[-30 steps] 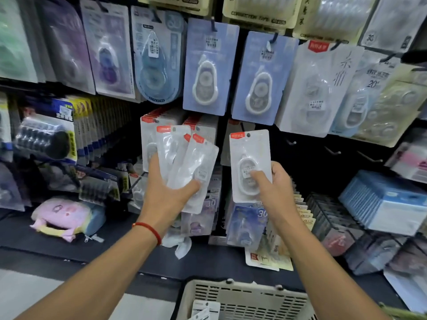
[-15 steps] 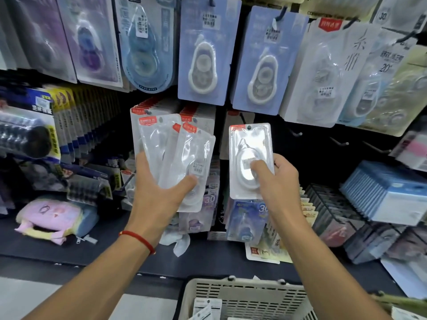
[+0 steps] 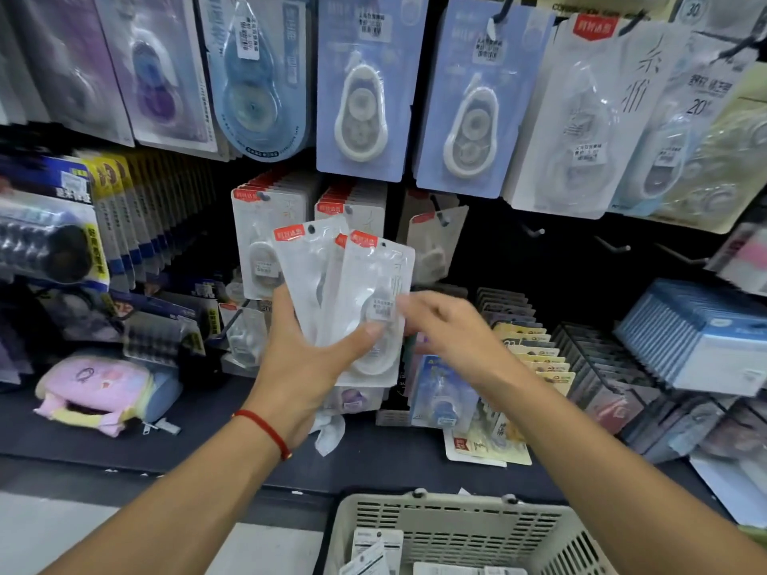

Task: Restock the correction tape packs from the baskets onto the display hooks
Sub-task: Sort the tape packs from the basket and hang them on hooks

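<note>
White correction tape packs fanned in left hand, gripped.
Right hand blurred, fingers loose, reaching to packs.

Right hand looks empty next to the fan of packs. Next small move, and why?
Probably pinch the front pack off the fan of packs that the left hand grips. The right hand, blurred and apparently empty, sits at the fan's right edge. The third hook carries a hung pack, so another pick seems due.
</note>
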A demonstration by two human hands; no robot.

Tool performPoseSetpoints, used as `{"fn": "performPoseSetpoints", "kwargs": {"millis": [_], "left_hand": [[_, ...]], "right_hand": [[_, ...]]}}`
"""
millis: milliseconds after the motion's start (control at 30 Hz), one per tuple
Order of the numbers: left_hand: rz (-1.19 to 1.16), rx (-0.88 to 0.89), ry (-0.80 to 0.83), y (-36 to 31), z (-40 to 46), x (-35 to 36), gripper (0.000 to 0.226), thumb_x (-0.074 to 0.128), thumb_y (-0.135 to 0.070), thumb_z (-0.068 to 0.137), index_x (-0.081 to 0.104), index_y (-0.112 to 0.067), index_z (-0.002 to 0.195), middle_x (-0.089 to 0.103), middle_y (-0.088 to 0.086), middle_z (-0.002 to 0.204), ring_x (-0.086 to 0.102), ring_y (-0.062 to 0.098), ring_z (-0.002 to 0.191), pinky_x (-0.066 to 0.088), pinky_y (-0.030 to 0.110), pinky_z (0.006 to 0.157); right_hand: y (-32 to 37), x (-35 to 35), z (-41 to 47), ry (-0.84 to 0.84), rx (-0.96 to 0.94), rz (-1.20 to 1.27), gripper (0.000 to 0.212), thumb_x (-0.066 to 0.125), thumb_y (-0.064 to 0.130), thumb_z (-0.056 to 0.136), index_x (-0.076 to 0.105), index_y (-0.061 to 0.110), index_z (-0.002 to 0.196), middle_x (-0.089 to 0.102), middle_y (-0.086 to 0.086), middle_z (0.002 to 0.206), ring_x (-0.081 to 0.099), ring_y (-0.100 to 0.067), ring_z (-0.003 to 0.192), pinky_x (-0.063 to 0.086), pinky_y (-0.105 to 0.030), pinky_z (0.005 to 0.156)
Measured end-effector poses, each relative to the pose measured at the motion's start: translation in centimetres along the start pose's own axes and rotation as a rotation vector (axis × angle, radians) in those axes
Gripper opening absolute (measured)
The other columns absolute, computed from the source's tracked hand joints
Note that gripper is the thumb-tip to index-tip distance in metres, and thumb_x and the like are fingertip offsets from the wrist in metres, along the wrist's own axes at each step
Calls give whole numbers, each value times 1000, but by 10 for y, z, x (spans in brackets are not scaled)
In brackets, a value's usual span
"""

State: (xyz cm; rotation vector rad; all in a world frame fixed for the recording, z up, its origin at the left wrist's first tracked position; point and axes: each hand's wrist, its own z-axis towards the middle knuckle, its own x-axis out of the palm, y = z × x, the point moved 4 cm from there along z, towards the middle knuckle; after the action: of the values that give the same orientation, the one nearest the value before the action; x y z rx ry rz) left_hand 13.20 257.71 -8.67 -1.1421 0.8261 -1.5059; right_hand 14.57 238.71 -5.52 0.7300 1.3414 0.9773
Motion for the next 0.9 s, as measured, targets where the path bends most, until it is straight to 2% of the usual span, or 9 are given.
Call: {"fn": "performPoseSetpoints", "kwargs": {"millis": [67, 100, 233, 333, 467, 633, 733, 833, 900], "left_hand": [[-58, -26, 35, 2, -1, 6, 95, 99, -31, 63, 46, -31, 142, 70, -9, 131, 69, 13, 122, 61, 29, 90], [-86, -45, 46, 2, -1, 8, 95, 99, -30, 65, 45, -30, 143, 71, -8, 130, 70, 15, 121, 61, 29, 90], [-149, -93, 41, 5, 2, 6, 80, 87, -24, 76, 45, -28, 144, 71, -3, 134, 68, 21, 125, 57, 51, 103], [-80, -54, -16, 5, 5, -3, 76, 85, -20, 80, 46, -29, 144, 69, -3, 137, 66, 19, 128, 50, 52, 111], [2, 19, -59, 3, 8, -12, 68, 85, -19, 84, 48, -30, 140, 70, -10, 132, 67, 14, 125, 52, 48, 108], [40, 58, -71, 1, 9, -15, 66, 84, -17, 88, 49, -34, 140, 70, -13, 130, 68, 10, 122, 55, 42, 102], [61, 62, -81, -1, 9, -15, 67, 87, -23, 86, 49, -37, 139, 69, -16, 130, 67, 8, 121, 54, 45, 104], [94, 53, -69, -2, 7, -12, 65, 88, -34, 80, 51, -41, 133, 70, -16, 128, 67, 9, 121, 54, 47, 105], [95, 43, -45, -3, 5, -9, 68, 90, -35, 79, 50, -37, 135, 69, -13, 130, 67, 12, 123, 54, 49, 106]], "right_hand": [[1, 7, -11, -2, -57, 15, 29, 75, 43, 95, 72, 28, 119, 78, 15, 108, 74, -3, 98, 59, -23, 84], [1, 6, -14, -39, -72, 33, 31, 79, 37, 93, 72, 26, 120, 79, 15, 108, 74, -3, 97, 59, -21, 82], [-4, -5, -19, -181, -54, 188, 32, 82, 23, 91, 68, 23, 120, 79, 8, 109, 76, -11, 99, 62, -35, 89], [-8, -21, -16, -314, -63, 247, 35, 81, 16, 89, 61, 25, 117, 79, 5, 108, 77, -14, 98, 62, -40, 87], [-8, -37, -6, -361, -70, 230, 35, 78, 16, 90, 60, 30, 117, 77, 7, 113, 76, -12, 100, 62, -45, 92], [-9, -41, -3, -384, -122, 259, 34, 77, 29, 87, 66, 32, 119, 79, 9, 109, 77, -12, 96, 63, -37, 81], [-11, -40, 3, -434, -122, 227, 31, 76, 32, 89, 69, 32, 119, 79, 10, 107, 77, -11, 96, 63, -37, 83], [-13, -40, 17, -425, -39, 42, 33, 71, 40, 98, 66, 27, 128, 76, 12, 110, 73, -13, 105, 59, -35, 87], [-17, -40, 22, -418, 52, -196, 52, 64, 47, 101, 54, 20, 145, 64, 2, 131, 62, -20, 124, 53, -37, 96]]}}
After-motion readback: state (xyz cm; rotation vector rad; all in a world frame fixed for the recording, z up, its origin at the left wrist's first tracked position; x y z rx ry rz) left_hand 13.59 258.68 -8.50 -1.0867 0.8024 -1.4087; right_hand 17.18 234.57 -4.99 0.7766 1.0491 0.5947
